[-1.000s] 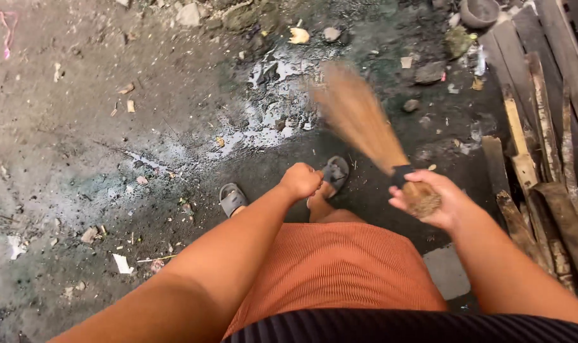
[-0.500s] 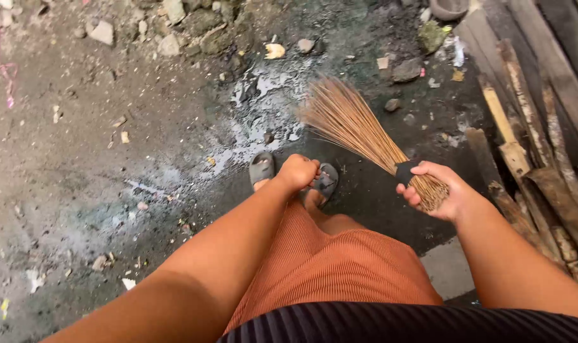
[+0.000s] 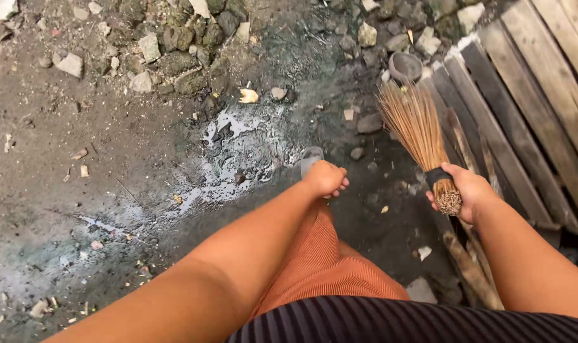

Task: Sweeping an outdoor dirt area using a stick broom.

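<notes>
My right hand [image 3: 468, 190] grips the bound end of a short stick broom [image 3: 419, 130]. Its tan bristles fan upward and away over the dark wet ground, toward a small round bowl [image 3: 405, 65]. My left hand [image 3: 327, 178] is curled into a fist with nothing in it, held out in front of my orange skirt [image 3: 319, 267]. Just past that fist the toe of a grey sandal [image 3: 310, 157] shows on the ground.
Wet, dirty concrete with a shiny puddle [image 3: 228, 155] lies ahead. Stones and rubble [image 3: 174, 44] pile at the top. Weathered wooden planks [image 3: 530, 101] run along the right, with loose sticks [image 3: 470, 267] beside them. Scraps of litter dot the left ground.
I have stepped forward and turned right. The broom swung from pointing up-left to nearly upright by the planks. My left fist stays closed.
</notes>
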